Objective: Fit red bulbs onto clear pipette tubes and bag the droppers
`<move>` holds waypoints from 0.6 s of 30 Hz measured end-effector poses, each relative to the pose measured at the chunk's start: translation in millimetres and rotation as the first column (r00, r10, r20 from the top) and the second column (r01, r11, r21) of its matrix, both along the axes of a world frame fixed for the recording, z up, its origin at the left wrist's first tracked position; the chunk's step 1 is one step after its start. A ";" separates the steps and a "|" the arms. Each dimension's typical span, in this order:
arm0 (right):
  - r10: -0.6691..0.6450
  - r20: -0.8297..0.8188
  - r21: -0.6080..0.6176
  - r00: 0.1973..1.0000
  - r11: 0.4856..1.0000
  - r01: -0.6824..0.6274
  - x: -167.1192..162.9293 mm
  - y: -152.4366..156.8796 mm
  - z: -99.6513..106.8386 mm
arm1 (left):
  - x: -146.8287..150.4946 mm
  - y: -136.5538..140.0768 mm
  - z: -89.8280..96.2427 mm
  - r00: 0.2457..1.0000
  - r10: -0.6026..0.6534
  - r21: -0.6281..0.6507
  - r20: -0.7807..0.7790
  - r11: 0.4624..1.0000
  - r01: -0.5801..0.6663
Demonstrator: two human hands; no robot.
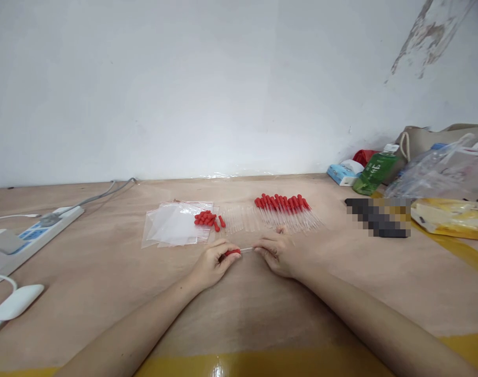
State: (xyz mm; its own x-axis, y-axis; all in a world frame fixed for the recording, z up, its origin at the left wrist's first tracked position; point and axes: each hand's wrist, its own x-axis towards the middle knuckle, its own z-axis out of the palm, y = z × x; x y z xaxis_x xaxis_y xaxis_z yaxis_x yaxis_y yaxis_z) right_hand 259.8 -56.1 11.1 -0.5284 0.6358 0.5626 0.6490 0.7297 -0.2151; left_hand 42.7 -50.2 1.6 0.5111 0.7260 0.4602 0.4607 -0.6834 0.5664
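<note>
My left hand [214,263] pinches a red rubber dropper bulb [233,252]. From the bulb a clear pipette tube [247,250] runs to the right, and the fingers of my right hand [276,252] are closed on its other end. Behind my hands lies a row of bare clear tubes [242,218]. To its right, droppers fitted with red bulbs [284,204] lie side by side, tips toward me. A small heap of loose red bulbs [205,218] rests partly on clear zip bags [176,224] at the left.
A white power strip [46,230] with cables is at the left, near a white plug-like piece [21,302]. On the right stand a tissue pack [343,174], a green bottle [375,170], plastic bags [439,167], a yellow packet [455,217] and a blurred dark object [376,217].
</note>
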 end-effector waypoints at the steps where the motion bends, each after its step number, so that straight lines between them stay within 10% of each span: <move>1: -0.008 0.004 0.014 1.000 1.000 0.008 -1.2 -0.8 -0.6 | 0.0 -0.5 0.4 1.000 -0.001 0.008 -0.017 1.000 0.002; 18: -0.098 0.073 -0.192 0.992 0.975 0.111 -23.7 -12.1 -4.0 | -9.5 17.0 -1.6 0.994 -0.076 0.170 -0.078 0.981 0.088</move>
State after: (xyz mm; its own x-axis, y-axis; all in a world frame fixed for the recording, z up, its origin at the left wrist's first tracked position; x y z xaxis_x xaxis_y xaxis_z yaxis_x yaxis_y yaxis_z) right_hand 236.1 -68.2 7.1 -0.4836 0.7837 0.3898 0.7363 0.6051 -0.3029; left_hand 33.3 -33.2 -0.1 0.6016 0.5926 0.5357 0.4338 -0.8054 0.4038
